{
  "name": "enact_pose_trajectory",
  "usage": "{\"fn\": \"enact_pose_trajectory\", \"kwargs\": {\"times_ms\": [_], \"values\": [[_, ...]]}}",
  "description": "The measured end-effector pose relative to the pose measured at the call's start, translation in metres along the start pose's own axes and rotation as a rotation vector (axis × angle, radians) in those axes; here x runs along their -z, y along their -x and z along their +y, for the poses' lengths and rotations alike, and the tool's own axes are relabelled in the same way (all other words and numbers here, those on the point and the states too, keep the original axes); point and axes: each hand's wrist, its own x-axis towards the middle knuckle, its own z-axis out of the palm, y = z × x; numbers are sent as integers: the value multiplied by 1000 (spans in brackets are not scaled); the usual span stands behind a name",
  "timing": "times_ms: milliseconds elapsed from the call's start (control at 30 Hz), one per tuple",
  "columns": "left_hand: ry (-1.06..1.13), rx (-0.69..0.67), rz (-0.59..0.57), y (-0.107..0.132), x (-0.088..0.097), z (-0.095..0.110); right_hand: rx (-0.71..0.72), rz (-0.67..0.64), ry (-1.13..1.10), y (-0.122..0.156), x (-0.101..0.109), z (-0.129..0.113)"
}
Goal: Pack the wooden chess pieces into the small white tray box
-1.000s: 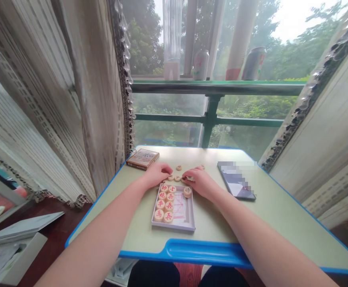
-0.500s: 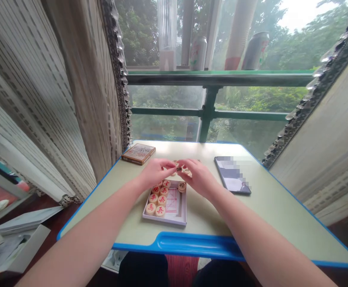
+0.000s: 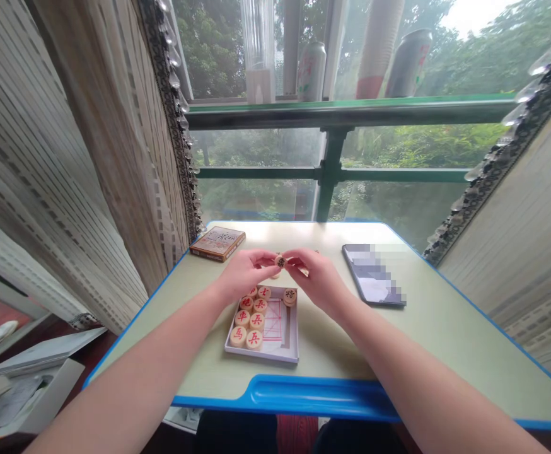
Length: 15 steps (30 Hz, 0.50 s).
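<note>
Between the fingertips of both hands is a round Chinese chess piece (image 3: 280, 261) with a black character, held up above the table. My left hand (image 3: 246, 272) pinches its left side, and my right hand (image 3: 314, 276) grips it from the right. Just below them lies a shallow white box (image 3: 292, 352). Red-character chess pieces (image 3: 254, 340) fill two columns on its left side, partly covered at the back by my left hand. A black-character piece (image 3: 289, 294) sits in its back right corner, apparently on another. More pieces behind my fingers are mostly hidden.
A flat brown box lid (image 3: 219, 243) lies at the table's back left. To the right is a smartphone (image 3: 372, 277). A blue tray groove (image 3: 323, 396) edges the table (image 3: 446, 353) in front. Cans (image 3: 311, 72) and stacked cups (image 3: 377, 50) stand on the window ledge.
The black-character piece is raised slightly and turned in my fingertips, now showing more plainly between both hands. The view has shifted a little. The pieces in the box look the same.
</note>
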Motion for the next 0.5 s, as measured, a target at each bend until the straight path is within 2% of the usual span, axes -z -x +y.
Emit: {"fn": "enact_pose_trajectory", "kwargs": {"times_ms": [167,267,400,500], "values": [[-160,-103,44,2,1,4,-103,8,-146,-1,1,-7],[-211,-127,49,2,1,5,-137,-8,-93,-2,6,-11],[-406,-146,54,4,3,7,-135,-207,168,-4,18,-13],[-560,-198,-30,7,7,11,-105,-327,280,-5,23,-10]]}}
